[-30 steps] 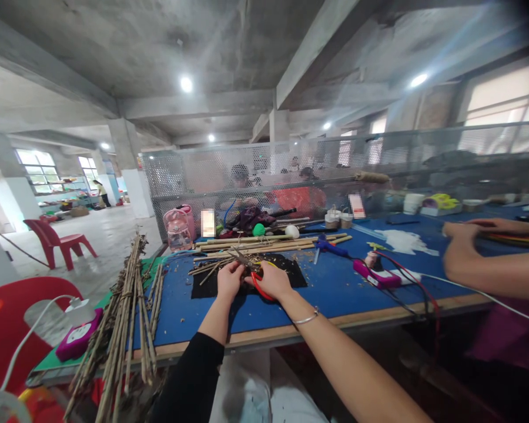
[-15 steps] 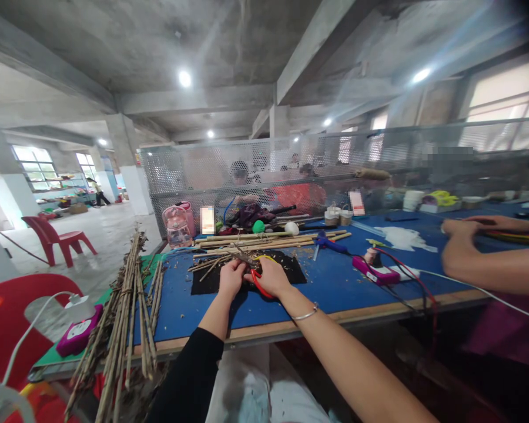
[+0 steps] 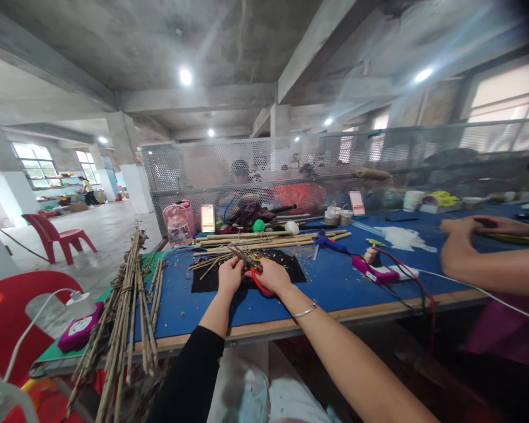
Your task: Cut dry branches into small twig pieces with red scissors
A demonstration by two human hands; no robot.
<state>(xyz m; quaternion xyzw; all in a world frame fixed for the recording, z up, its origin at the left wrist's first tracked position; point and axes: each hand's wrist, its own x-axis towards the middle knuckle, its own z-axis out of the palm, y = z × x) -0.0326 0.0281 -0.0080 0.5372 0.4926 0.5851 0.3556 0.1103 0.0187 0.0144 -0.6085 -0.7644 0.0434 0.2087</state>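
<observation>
My right hand (image 3: 272,276) is closed around the red-handled scissors (image 3: 264,286), whose blades point away to the upper left. Just left of it, my left hand (image 3: 230,274) has its fingers pinched together close to the blades; what they hold is too small to make out. Both hands are over a black mat (image 3: 203,283) on the blue table top (image 3: 176,314). Thin cut twigs (image 3: 210,264) lie on the mat beside my left hand, with small chips scattered around.
Long sticks (image 3: 291,239) lie behind the mat. Bundled branches (image 3: 126,294) overhang the table's left end. To the right are a blue glue gun (image 3: 330,242), a purple power strip (image 3: 377,271) with cables, and a co-worker's arms (image 3: 471,252). A perforated screen (image 3: 194,170) stands behind.
Both hands stay in nearly the same place, with the scissor blades shifted slightly. The co-worker's hands at the right have moved a little.
</observation>
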